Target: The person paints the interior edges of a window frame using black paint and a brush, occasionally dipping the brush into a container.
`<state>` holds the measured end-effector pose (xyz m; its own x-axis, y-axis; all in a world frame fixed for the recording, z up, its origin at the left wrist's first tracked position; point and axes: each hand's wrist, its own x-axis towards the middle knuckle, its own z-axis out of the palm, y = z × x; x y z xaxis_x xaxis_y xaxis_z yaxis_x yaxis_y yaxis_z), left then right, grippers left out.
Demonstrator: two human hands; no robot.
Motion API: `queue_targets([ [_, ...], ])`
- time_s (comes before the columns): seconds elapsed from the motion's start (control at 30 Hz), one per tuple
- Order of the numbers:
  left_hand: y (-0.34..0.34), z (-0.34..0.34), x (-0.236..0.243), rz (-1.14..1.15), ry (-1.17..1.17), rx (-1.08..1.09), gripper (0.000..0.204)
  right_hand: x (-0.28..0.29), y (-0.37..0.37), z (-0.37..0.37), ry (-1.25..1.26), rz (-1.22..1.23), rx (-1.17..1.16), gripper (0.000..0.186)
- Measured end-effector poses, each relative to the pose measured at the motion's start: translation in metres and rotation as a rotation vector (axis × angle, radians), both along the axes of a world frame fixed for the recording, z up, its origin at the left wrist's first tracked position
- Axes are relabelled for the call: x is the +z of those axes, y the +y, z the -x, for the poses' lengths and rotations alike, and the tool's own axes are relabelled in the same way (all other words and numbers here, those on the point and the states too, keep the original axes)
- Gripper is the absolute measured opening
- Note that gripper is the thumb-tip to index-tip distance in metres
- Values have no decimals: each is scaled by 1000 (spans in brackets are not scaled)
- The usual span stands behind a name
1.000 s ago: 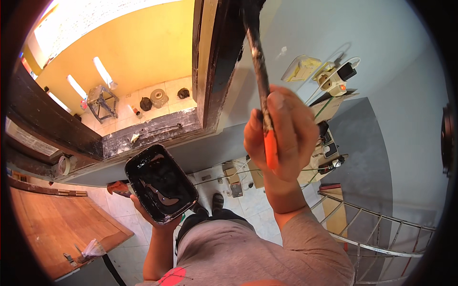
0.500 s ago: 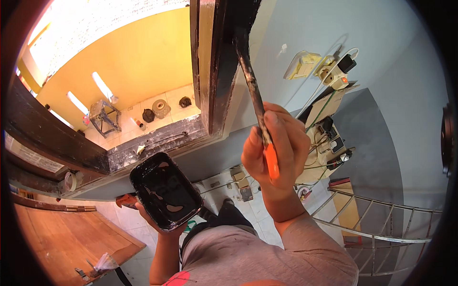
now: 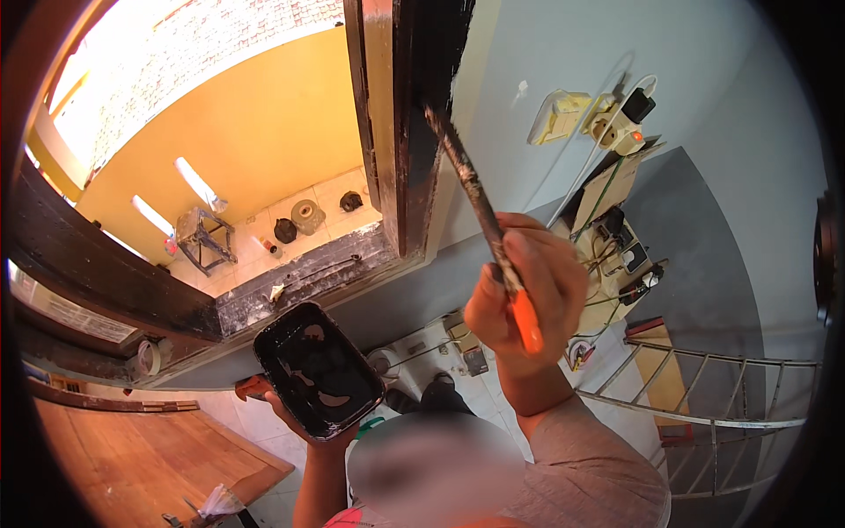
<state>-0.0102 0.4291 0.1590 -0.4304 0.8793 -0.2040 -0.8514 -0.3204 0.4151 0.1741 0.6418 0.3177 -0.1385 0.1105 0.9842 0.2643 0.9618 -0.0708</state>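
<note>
My right hand is closed around a paintbrush with an orange handle end and a paint-smeared shaft. Its dark bristle end lies at the black window frame; whether it touches cannot be told, since both are black. Lower left, my left hand grips a black rectangular tray from below. Dark, glossy paint lies in the tray, with a few light patches on its surface. Beside the left fingers an orange-brown object sticks out, mostly hidden behind the tray.
Several plugs and cables hang at a wall socket on the right. Below it leans a metal ladder. A wooden panel lies lower left. Beyond the opening stand a stool and small items along a yellow wall.
The brush has moved down along the black frame, with my right hand lower and slightly right. The whole view has shifted a little; the tray stays in my left hand.
</note>
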Motion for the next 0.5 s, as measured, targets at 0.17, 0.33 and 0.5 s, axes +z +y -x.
queue_targets([
  [0.17,-2,-1,-4,3,-21,6,108,5,20,-3,-90,-154,-49,36],
  [0.33,-9,-9,-3,-25,-35,24,106,-54,25,-16,-242,-76,69,53],
  [0.5,-21,-13,-8,-61,12,56,104,-83,6,-47,-366,36,183,50],
])
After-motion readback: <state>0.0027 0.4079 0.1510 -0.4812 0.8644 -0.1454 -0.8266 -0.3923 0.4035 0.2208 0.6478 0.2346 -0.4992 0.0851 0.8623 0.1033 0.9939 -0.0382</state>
